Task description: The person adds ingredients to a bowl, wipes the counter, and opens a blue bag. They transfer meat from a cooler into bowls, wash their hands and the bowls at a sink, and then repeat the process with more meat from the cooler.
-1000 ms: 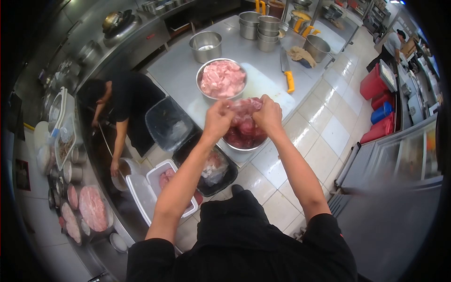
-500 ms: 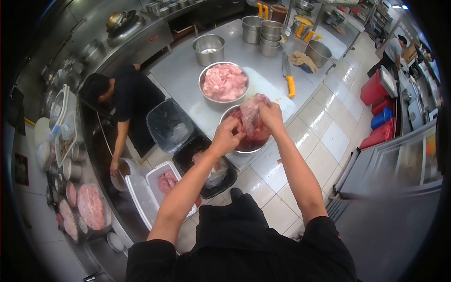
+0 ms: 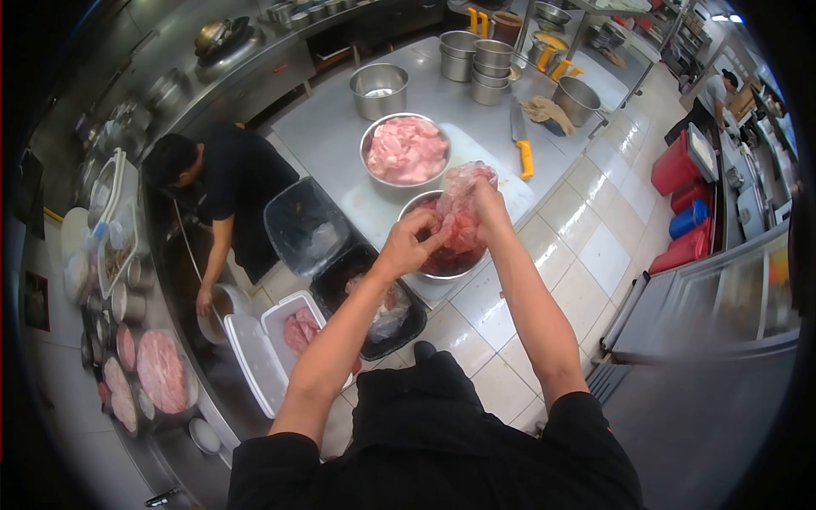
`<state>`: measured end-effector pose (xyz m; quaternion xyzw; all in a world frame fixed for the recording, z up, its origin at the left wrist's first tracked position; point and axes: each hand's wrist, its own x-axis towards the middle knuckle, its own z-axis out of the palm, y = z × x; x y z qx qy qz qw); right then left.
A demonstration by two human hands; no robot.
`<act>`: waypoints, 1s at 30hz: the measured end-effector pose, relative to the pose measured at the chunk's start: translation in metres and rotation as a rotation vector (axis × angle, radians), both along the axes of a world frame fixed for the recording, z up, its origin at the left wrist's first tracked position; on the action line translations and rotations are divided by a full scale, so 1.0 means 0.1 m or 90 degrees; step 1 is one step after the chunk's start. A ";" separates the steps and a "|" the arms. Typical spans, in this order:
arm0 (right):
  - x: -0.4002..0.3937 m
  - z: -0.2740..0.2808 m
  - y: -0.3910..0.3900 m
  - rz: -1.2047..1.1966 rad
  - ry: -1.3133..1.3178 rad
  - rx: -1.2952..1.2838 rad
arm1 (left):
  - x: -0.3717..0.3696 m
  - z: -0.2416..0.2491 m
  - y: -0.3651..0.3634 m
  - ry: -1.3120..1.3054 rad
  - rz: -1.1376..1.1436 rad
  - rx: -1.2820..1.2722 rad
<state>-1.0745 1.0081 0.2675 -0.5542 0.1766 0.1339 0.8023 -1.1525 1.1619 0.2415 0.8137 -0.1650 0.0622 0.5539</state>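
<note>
Over a steel bowl (image 3: 438, 275) of dark red meat, my right hand (image 3: 490, 208) grips a clear plastic bag (image 3: 463, 180). Red meat (image 3: 461, 234) shows at the bag's lower end. My left hand (image 3: 413, 246) is at the left side of the bowl, thumb and fingers pinched at the meat and the bag's edge; what exactly lies between them is too small to tell. Just behind stands a second steel bowl of pale pink meat (image 3: 408, 150), next to a white cutting board (image 3: 493, 174).
A knife (image 3: 522, 140) with a yellow handle lies behind right. Empty pot (image 3: 379, 89) and stacked pots (image 3: 490, 70) stand farther back. Left below are an open black bin (image 3: 414, 327) and a white container (image 3: 274, 327) with meat. A co-worker (image 3: 242, 183) bends at the left.
The bag has bunched up more in my right hand, and more red meat shows below it. My left hand has shifted slightly. The co-worker has moved little.
</note>
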 end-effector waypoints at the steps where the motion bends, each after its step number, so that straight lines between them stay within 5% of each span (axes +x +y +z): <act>1: 0.03 -0.03 -0.02 0.026 0.008 0.040 | -0.02 0.03 -0.01 0.000 0.001 -0.001; 12: 0.04 0.11 -0.10 0.080 0.044 0.311 | 0.06 0.17 0.01 0.194 -0.046 -0.432; 15: -0.22 0.33 0.05 0.072 0.000 0.258 | -0.12 0.40 0.20 0.238 0.042 -0.467; 17: -0.55 0.51 0.29 0.070 -0.231 0.097 | -0.34 0.45 0.42 0.187 0.108 -0.336; 19: -0.90 0.51 0.52 0.107 -0.199 0.157 | -0.68 0.52 0.58 0.241 0.197 -0.321; 21: -1.12 0.29 0.75 0.212 -0.291 -0.047 | -0.95 0.19 0.89 0.288 0.249 -0.314; 25: -1.46 -0.33 1.17 0.314 -0.205 0.013 | -1.38 -0.63 1.22 0.356 0.328 -0.429; 27: -1.50 -0.86 1.30 0.310 -0.201 -0.256 | -1.60 -1.03 1.28 0.390 0.419 -0.230; 30: -1.54 -1.33 1.42 0.280 -0.157 -0.415 | -2.03 -1.17 1.35 0.424 0.515 -0.058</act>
